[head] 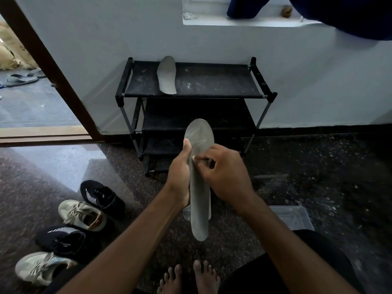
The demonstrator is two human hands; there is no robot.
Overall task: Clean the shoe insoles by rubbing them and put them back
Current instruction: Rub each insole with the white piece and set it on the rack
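A grey insole (199,200) stands upright in front of me, toe end up. My left hand (180,177) grips its left edge, thumb along the rim. My right hand (222,175) presses curled fingers against its face near the middle; a small pale bit shows at the fingertips, too small to identify. A second grey insole (167,75) lies flat on the top shelf of the black shoe rack (212,81). Behind the held insole's heel a further pale edge (186,214) shows, mostly hidden.
Two black sneakers (101,197) (63,240) and two pale sneakers (82,215) (42,268) lie on the floor at my left. A clear plastic box (294,217) sits to the right. My bare feet (188,276) are below. An open doorway (31,98) is at the left.
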